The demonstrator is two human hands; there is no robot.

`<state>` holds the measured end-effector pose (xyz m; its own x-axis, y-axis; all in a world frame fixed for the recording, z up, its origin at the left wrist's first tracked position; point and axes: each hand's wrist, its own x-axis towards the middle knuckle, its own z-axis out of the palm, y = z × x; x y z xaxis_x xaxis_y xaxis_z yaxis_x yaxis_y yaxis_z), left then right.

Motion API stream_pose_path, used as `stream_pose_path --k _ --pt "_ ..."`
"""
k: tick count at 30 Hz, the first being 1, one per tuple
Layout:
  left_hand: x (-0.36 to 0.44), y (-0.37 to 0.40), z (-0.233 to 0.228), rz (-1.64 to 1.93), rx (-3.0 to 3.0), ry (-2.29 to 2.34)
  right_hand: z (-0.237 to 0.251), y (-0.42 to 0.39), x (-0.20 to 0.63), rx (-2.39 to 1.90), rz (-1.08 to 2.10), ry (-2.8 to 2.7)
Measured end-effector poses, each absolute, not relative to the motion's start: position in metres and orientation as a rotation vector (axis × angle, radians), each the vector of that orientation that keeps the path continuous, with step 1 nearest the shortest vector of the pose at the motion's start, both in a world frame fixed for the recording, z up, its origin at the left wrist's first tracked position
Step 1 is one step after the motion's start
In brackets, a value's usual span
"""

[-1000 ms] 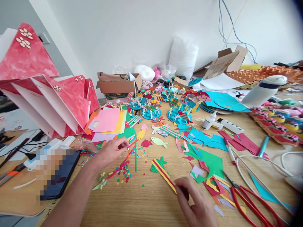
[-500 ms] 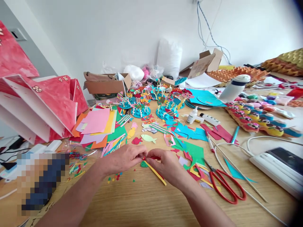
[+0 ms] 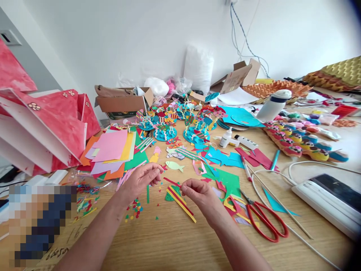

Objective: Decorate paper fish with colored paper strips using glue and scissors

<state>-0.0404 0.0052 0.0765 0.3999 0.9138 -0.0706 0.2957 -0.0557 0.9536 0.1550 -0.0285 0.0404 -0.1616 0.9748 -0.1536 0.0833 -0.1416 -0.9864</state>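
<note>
wooden tabletop, head view: craft scraps cover the far half; bare wood lies toward the viewer. right hand has thumb and forefinger pinched on the near end of a thin red paper strip, whose long axis runs from those fingers up and left toward the left hand. left hand fingers are curled narrow around a green strip hanging downward. yellow-and-red striped strip lies flat just below the red paper strip. red scissors sit right of the striped strip, well apart.
</note>
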Motion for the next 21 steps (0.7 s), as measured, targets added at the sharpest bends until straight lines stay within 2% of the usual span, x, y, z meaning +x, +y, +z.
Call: stream_pose_path --k 9,17,21 --pt "-0.019 -0.001 0.061 0.724 1.7 1.151 0.048 -0.032 0.147 -1.218 1.516 -1.302" --pt "-0.017 -0.004 0.064 0.606 1.88 1.234 0.049 -0.031 0.149 -1.35 1.226 -1.674" --pt "-0.013 -0.007 0.065 0.58 1.961 1.233 0.046 -0.029 0.141 -1.38 1.215 -1.655"
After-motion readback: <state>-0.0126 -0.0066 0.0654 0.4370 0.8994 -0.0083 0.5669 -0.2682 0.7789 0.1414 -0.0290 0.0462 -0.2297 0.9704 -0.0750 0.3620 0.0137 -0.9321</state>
